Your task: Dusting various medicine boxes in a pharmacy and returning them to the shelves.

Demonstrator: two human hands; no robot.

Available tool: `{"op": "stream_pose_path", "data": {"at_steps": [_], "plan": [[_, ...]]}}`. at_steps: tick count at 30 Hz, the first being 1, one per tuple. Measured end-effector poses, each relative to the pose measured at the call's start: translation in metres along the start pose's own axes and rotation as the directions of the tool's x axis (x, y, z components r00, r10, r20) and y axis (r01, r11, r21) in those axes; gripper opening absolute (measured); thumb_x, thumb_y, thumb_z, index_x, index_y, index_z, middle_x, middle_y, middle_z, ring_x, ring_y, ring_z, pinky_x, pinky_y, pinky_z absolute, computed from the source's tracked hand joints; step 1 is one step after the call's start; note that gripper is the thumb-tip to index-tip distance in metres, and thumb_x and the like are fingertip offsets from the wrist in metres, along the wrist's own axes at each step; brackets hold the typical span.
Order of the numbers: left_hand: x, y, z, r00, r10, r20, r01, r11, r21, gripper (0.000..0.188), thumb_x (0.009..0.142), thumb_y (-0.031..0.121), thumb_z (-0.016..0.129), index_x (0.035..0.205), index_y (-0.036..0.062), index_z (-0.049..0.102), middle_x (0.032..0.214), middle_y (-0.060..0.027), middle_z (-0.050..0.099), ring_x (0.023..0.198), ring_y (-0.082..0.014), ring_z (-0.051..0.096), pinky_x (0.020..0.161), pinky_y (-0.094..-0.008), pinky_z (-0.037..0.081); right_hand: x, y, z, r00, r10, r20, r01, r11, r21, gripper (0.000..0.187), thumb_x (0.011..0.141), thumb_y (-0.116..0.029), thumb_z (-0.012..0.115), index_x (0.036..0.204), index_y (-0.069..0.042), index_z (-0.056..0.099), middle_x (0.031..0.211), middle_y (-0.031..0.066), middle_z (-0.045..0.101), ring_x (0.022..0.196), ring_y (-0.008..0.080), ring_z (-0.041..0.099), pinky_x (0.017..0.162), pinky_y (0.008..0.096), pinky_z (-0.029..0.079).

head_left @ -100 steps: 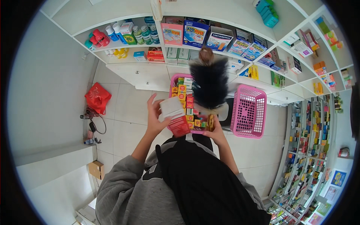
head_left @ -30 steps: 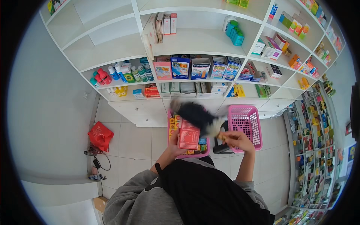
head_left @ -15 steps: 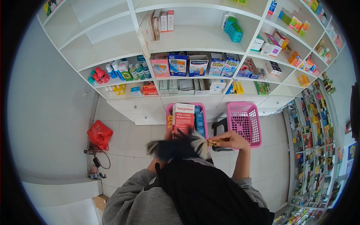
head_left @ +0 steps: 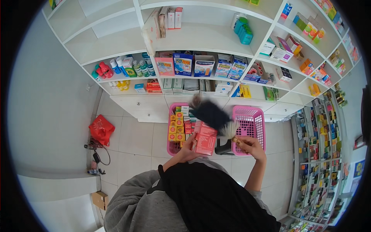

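Observation:
My left hand [head_left: 185, 153] is closed round the side of a red and white cardboard box [head_left: 206, 140], held tilted in front of my body. In my right hand [head_left: 251, 147] is the handle of a feather duster [head_left: 211, 114], pinched by the fingers. Its dark, pale-ended head is blurred and lies over the box's upper edge. Beneath the box stands a pink basket [head_left: 169, 133] with yellow, white and red small boxes [head_left: 177, 125] inside. A second pink basket [head_left: 264, 129] is just beyond my right hand, partly covered by it.
White shelves [head_left: 205, 36] hold several medicine boxes and bottles ahead. Drawers [head_left: 139, 110] run below them. A red plastic bag [head_left: 102, 129] and a dark cable [head_left: 101, 160] lie on the floor at left. Packed display shelves [head_left: 320, 154] line the right side.
The duster has swung up and to the right, from in front of my chest to over the box's top. The box has moved down and right and turned, uncovering more of the filled basket.

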State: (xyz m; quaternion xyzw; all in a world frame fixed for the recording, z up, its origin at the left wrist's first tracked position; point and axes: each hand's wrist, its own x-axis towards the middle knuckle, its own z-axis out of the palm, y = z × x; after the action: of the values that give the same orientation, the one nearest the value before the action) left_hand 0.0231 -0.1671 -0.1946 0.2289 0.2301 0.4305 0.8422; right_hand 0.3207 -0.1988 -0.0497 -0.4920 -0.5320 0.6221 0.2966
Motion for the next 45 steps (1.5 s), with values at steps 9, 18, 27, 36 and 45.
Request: {"op": "stream_pose_path", "data": {"at_steps": [9,18,27,36,45], "plan": [[0.046,0.007,-0.024,0.918,0.392,-0.057,-0.34,0.853,0.396,0.06,0.084,0.037,0.062,0.132,0.0063,0.043,0.13,-0.0124,0.05,0.12,-0.025,0.048,0.102,-0.0415,0.038,0.039,-0.014,-0.012,0.932,-0.331,0.148,0.349,0.93,-0.114,0.036,0.084,-0.006,0.066,0.119,-0.006,0.062,0.084,-0.0004,0.065,0.06,0.0026,0.048,0.053,0.0181,0.039],[0.04,0.062,0.025,0.982,0.122,0.142,-0.052,0.908,-0.415,0.055,0.091,0.051,0.043,0.129,0.011,0.047,0.126,-0.0117,0.053,0.117,-0.0304,0.049,0.102,-0.0507,0.034,0.058,-0.031,-0.009,0.986,-0.163,-0.033,0.163,0.987,0.01,0.034,0.086,-0.002,0.06,0.12,-0.004,0.061,0.091,0.0031,0.066,0.066,0.0062,0.052,0.059,0.0204,0.045],[0.03,0.052,0.029,0.989,0.133,0.068,-0.117,0.974,-0.195,0.058,0.091,0.05,0.048,0.129,0.0071,0.045,0.126,-0.0097,0.053,0.119,-0.0246,0.048,0.104,-0.0449,0.034,0.045,-0.019,-0.036,0.99,-0.106,0.089,0.109,0.994,-0.027,0.034,0.084,-0.004,0.065,0.118,-0.003,0.062,0.097,0.003,0.068,0.079,0.0067,0.059,0.069,0.0203,0.047],[0.038,0.042,0.019,0.993,0.112,0.045,-0.107,0.988,-0.107,0.052,0.091,0.042,0.05,0.128,0.006,0.043,0.126,-0.011,0.052,0.115,-0.0248,0.052,0.099,-0.0428,0.04,0.043,-0.022,-0.043,0.993,-0.113,0.017,0.114,0.993,-0.043,0.034,0.084,-0.003,0.064,0.118,-0.004,0.062,0.103,0.003,0.067,0.082,0.008,0.061,0.073,0.0219,0.049],[0.034,0.043,0.027,0.984,0.15,0.093,-0.141,0.986,-0.093,0.069,0.088,0.057,0.044,0.134,0.0049,0.039,0.129,-0.0177,0.049,0.118,-0.0314,0.049,0.1,-0.0506,0.039,0.037,-0.029,-0.04,0.983,-0.129,0.132,0.139,0.988,-0.071,0.035,0.085,-0.003,0.064,0.119,-0.005,0.061,0.101,0.0007,0.068,0.08,0.0043,0.057,0.072,0.0193,0.046]]}}
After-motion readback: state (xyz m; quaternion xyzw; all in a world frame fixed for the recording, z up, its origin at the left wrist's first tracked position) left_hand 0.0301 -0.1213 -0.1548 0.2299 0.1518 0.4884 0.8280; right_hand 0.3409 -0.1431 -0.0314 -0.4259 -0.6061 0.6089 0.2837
